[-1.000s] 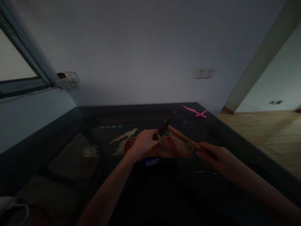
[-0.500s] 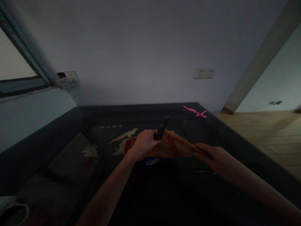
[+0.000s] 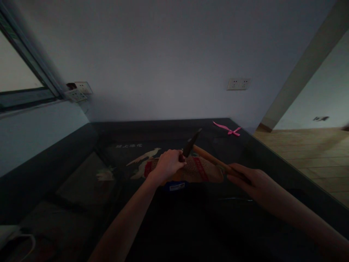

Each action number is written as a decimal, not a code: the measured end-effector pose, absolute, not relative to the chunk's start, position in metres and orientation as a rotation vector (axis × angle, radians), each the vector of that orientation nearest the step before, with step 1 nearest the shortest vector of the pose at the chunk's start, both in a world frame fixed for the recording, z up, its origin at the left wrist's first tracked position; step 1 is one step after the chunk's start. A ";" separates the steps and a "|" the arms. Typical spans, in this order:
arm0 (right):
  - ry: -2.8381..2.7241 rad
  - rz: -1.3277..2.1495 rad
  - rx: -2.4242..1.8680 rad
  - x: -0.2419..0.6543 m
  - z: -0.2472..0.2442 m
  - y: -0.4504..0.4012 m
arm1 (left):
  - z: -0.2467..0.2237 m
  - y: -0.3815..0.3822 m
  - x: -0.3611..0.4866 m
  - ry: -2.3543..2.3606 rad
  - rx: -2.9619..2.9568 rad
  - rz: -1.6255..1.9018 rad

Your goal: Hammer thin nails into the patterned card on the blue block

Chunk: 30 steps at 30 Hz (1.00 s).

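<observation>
My right hand (image 3: 247, 178) is closed round the wooden handle of a hammer (image 3: 208, 155), which slants up and to the left. The dark head lies just beside my left fingertips. My left hand (image 3: 169, 163) is closed in a pinch over a tan object with red bands (image 3: 209, 171) on the dark table. What sits between those fingers is hidden by the hand and the dim light. A blue object with a pale label (image 3: 176, 186) shows at the near edge of the tan one. Whether the left fingers touch the hammer head, I cannot tell.
A pink ribbon tied in a bow (image 3: 233, 132) lies at the back right of the table (image 3: 152, 129). A thin shiny strip (image 3: 236, 198) lies near my right hand. A white object with a loop (image 3: 23, 236) stands at the lower left. The wall rises behind.
The hammer head has risen slightly and shifted right, away from my left fingers. My left hand stays almost where it was.
</observation>
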State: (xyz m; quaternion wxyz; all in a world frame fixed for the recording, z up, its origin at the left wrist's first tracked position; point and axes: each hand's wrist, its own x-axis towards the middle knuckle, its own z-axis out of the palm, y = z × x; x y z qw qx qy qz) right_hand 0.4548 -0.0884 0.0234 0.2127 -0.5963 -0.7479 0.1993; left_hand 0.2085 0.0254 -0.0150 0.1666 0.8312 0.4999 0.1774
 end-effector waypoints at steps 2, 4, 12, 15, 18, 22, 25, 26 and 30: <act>-2.113 0.569 -1.670 0.455 0.022 -0.088 | -0.015 0.025 0.208 1.403 2.385 0.509; -2.127 0.579 -1.685 0.455 0.021 -0.088 | -0.015 0.026 0.208 1.393 2.390 0.509; -2.105 0.579 -1.663 0.452 0.020 -0.090 | -0.017 0.028 0.209 1.415 2.372 0.495; -2.091 0.583 -1.667 0.454 0.021 -0.090 | -0.017 0.028 0.209 1.421 2.381 0.475; -2.021 0.595 -1.655 0.458 0.025 -0.093 | -0.017 0.027 0.209 1.445 2.387 0.483; -1.826 0.722 -1.647 0.462 0.021 -0.102 | -0.012 0.022 0.209 1.407 2.491 0.455; -1.597 0.903 -1.657 0.462 0.007 -0.112 | -0.004 0.017 0.208 1.378 2.584 0.443; -1.510 0.958 -1.652 0.461 0.002 -0.115 | -0.001 0.015 0.207 1.365 2.598 0.449; -1.227 1.086 -1.587 0.453 -0.017 -0.125 | 0.007 0.012 0.198 1.318 2.561 0.503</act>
